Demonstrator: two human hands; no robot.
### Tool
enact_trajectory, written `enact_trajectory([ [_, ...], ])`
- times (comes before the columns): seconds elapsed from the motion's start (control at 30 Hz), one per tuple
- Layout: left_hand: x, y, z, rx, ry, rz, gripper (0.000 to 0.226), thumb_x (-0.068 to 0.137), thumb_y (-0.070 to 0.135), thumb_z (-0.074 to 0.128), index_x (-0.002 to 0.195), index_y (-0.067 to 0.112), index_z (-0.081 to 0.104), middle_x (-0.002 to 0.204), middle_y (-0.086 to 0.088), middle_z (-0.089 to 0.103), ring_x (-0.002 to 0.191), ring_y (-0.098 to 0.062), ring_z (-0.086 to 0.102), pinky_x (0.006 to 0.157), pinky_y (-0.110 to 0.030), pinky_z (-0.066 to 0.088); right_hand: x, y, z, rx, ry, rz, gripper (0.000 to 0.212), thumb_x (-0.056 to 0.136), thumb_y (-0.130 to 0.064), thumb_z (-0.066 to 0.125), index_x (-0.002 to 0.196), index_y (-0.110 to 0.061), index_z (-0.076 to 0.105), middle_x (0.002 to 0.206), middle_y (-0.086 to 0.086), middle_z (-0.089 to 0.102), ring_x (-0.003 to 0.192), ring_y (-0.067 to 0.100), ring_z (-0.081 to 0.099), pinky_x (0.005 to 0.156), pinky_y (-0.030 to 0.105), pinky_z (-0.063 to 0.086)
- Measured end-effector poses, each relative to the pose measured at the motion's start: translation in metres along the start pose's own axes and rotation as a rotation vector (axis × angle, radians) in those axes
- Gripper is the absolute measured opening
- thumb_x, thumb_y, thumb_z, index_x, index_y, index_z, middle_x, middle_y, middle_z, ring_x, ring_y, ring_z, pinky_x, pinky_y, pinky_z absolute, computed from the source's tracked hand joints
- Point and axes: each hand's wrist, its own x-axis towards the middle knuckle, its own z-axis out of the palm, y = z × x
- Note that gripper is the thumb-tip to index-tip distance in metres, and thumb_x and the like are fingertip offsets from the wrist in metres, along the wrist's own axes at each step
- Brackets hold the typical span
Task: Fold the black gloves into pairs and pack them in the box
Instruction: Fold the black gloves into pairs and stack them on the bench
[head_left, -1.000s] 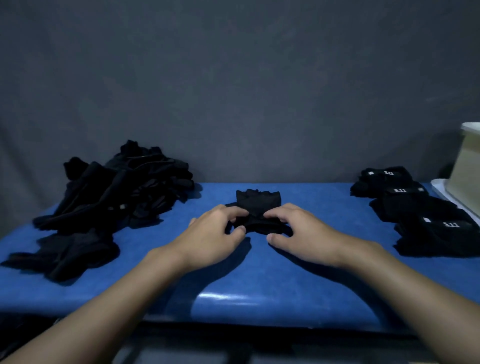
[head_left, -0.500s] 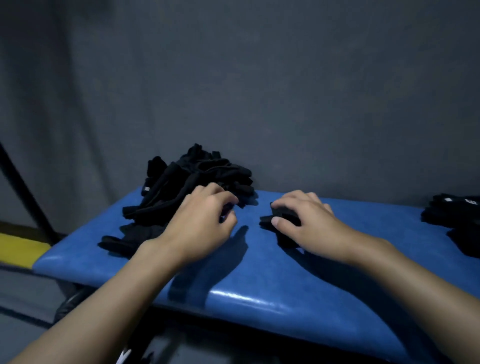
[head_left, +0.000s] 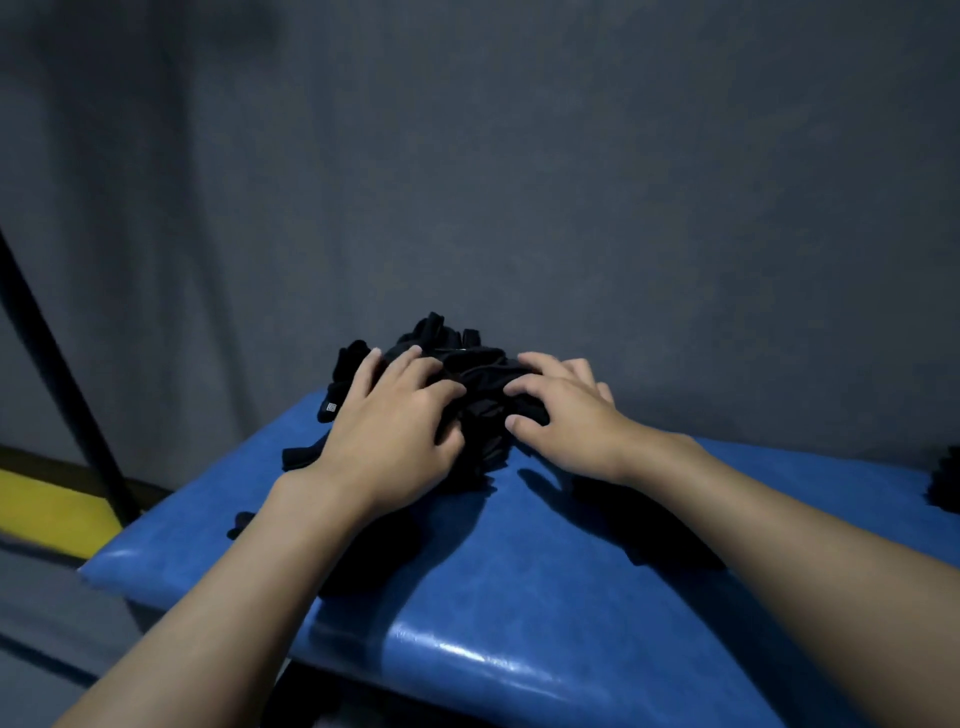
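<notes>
A loose pile of black gloves lies at the left end of the blue padded bench. My left hand rests on the pile's left side with fingers spread and fairly straight. My right hand is on the pile's right side, its fingers curled over a black glove with the thumb beneath it. One glove with a small white tag sticks out on the left. The box is out of view.
The edge of the folded black gloves shows at the far right of the bench. A dark pole slants on the left, with a yellow floor strip behind it. A grey curtain backs the bench.
My view swung left. Both hands moved from the folded pair in the middle of the bench onto the loose pile; my right hand left that pair.
</notes>
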Motion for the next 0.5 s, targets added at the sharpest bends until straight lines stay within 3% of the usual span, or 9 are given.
enact_trajectory([
  [0.13,0.004,0.003,0.004,0.010,-0.012,-0.012,0.047,0.097,0.042,0.043,0.142,0.033,0.048,0.153,0.007,0.035,0.151,-0.015,0.010,0.122,-0.047,-0.005,0.006,0.004,0.002,-0.059,-0.021,0.006,0.047,0.097,-0.038,0.050,0.142,-0.024,0.047,0.157,-0.017,0.026,0.135,0.017,0.019,0.108,0.040,0.018],
  [0.33,0.005,0.008,0.005,-0.001,-0.011,-0.042,0.046,0.097,0.041,0.044,0.141,0.033,0.049,0.151,0.006,0.036,0.149,-0.016,0.013,0.122,-0.051,-0.003,0.006,0.007,-0.001,-0.078,0.007,-0.039,0.038,0.098,-0.031,0.047,0.135,-0.021,0.053,0.149,-0.018,0.035,0.133,0.014,0.022,0.108,0.039,0.020],
  [0.5,0.007,0.009,0.005,0.019,-0.042,-0.065,0.047,0.096,0.042,0.044,0.142,0.032,0.047,0.152,0.004,0.033,0.150,-0.018,0.010,0.121,-0.057,-0.001,0.000,0.011,-0.005,-0.029,0.117,-0.085,0.041,0.098,-0.024,0.046,0.139,-0.017,0.049,0.147,-0.016,0.036,0.136,0.008,0.019,0.102,0.030,0.016],
])
